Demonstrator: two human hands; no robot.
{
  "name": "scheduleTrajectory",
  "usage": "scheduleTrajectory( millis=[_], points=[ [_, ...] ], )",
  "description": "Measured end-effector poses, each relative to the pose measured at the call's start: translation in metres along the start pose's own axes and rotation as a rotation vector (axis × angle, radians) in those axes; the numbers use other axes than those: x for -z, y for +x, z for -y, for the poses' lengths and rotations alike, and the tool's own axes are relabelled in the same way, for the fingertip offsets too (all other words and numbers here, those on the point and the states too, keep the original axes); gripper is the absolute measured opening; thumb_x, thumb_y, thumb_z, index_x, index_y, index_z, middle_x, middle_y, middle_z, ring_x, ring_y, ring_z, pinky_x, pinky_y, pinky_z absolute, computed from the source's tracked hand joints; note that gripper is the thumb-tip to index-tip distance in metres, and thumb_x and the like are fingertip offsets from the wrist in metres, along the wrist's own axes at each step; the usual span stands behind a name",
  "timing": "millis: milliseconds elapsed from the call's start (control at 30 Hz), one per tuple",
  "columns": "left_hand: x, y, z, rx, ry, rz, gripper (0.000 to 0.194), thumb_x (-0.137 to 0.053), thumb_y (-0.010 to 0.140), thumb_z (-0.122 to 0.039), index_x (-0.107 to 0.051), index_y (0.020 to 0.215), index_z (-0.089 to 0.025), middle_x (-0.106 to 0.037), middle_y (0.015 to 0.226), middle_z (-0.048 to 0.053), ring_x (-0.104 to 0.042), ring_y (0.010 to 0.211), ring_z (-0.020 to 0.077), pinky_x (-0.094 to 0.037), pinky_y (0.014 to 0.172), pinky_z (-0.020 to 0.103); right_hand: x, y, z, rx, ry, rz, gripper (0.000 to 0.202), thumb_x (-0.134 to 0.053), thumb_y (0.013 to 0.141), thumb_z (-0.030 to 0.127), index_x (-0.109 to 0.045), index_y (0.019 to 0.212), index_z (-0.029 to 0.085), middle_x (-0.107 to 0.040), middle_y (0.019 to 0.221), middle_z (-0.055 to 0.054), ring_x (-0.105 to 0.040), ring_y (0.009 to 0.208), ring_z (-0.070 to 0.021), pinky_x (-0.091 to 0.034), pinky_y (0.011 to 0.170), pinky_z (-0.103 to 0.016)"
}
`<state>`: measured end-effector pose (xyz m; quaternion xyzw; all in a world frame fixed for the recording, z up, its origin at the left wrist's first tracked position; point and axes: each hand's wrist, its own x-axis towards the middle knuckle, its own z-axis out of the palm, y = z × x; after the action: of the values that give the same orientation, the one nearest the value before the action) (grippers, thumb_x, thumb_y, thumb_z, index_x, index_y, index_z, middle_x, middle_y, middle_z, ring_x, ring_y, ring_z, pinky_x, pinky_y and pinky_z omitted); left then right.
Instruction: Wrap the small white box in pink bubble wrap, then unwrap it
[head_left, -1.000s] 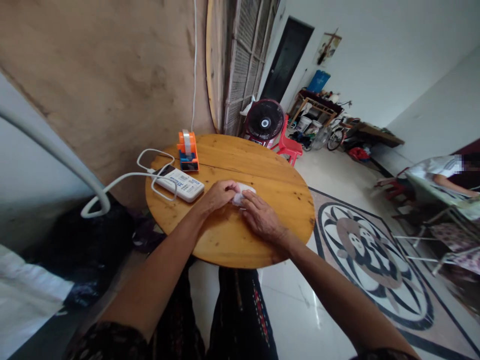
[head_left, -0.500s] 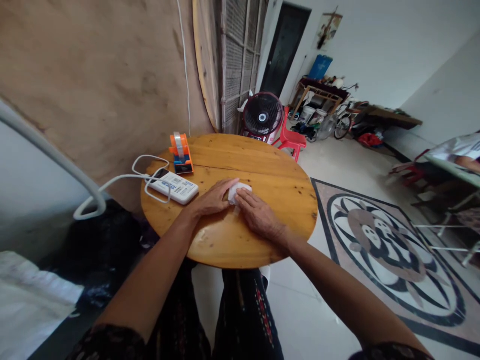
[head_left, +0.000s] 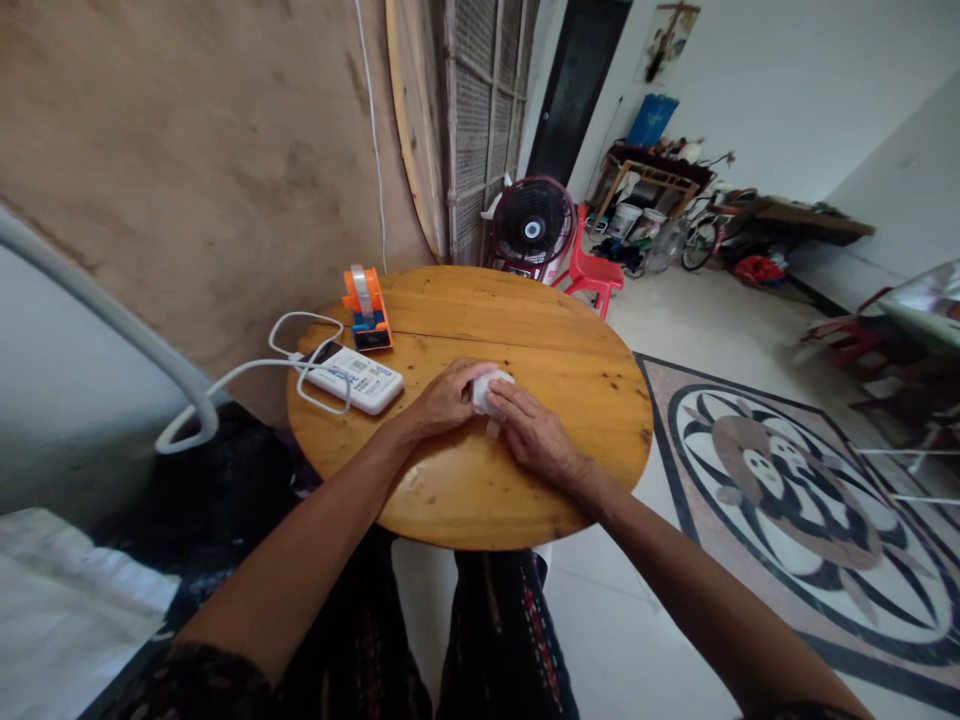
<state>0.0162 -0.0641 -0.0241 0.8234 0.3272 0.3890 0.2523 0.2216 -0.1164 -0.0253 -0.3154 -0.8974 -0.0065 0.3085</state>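
Observation:
A small white packet (head_left: 489, 388), wrapped in what looks like thin plastic or paper, is between my hands on the round wooden table (head_left: 517, 310). My left hand (head_left: 442, 400) grips it from the left, thumb along its far side. Fingers of my right hand (head_left: 536, 432) press on its top and right side. A short clear strip, tape-like, sticks out from the near edge of the packet. Its underside is hidden. To the left lie an orange tape dispenser (head_left: 367, 308) with a roll of clear tape and a white power bank (head_left: 367, 380) with a cable.
The power bank's white cable (head_left: 240, 362) loops off the table's left edge. Beyond the table stand a fan (head_left: 534, 228) and a red plastic chair (head_left: 592, 265). A rough brown wall (head_left: 225, 130) is close on the left. White fabric (head_left: 67, 590) lies at lower left.
The view has swung slightly, so the room shifts in the frame. Both hands stay on the packet, and more of its clear strip shows. A person's sleeve at the right edge has left view.

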Motion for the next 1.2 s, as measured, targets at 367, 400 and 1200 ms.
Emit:
scheduleTrajectory(
  millis=[367,400,1200],
  points=[
    [0.013,0.004,-0.018,0.365,-0.421,0.001,0.055,-0.064,0.069,-0.023,-0.058,0.122,-0.014,-0.069,0.107,0.007,-0.064,0.090,0.0185,-0.050,0.083,0.031,0.022,0.025,-0.003,-0.074,0.196,-0.010,0.063,-0.064,0.085,0.030,-0.040,0.143,0.026,-0.048,0.145,-0.011,-0.043,0.136,-0.0261,-0.037,0.111,-0.049],
    [0.015,0.005,-0.019,0.396,-0.446,0.000,0.051,-0.064,0.069,-0.024,-0.060,0.119,-0.014,-0.069,0.103,0.006,-0.064,0.087,0.0179,-0.050,0.080,0.030,0.022,0.028,-0.004,-0.079,0.203,-0.006,0.063,-0.064,0.084,0.030,-0.040,0.142,0.026,-0.049,0.144,-0.011,-0.044,0.134,-0.0265,-0.037,0.111,-0.049],
    [0.021,0.001,-0.021,0.637,-1.019,0.130,0.056,-0.076,0.066,-0.029,-0.059,0.118,-0.015,-0.069,0.109,0.010,-0.066,0.093,0.0210,-0.050,0.086,0.036,0.005,0.060,-0.025,-0.768,1.287,0.056,0.049,-0.084,0.057,0.024,-0.069,0.104,0.019,-0.074,0.097,-0.001,-0.069,0.086,-0.0166,-0.052,0.087,-0.033]
  ],
)
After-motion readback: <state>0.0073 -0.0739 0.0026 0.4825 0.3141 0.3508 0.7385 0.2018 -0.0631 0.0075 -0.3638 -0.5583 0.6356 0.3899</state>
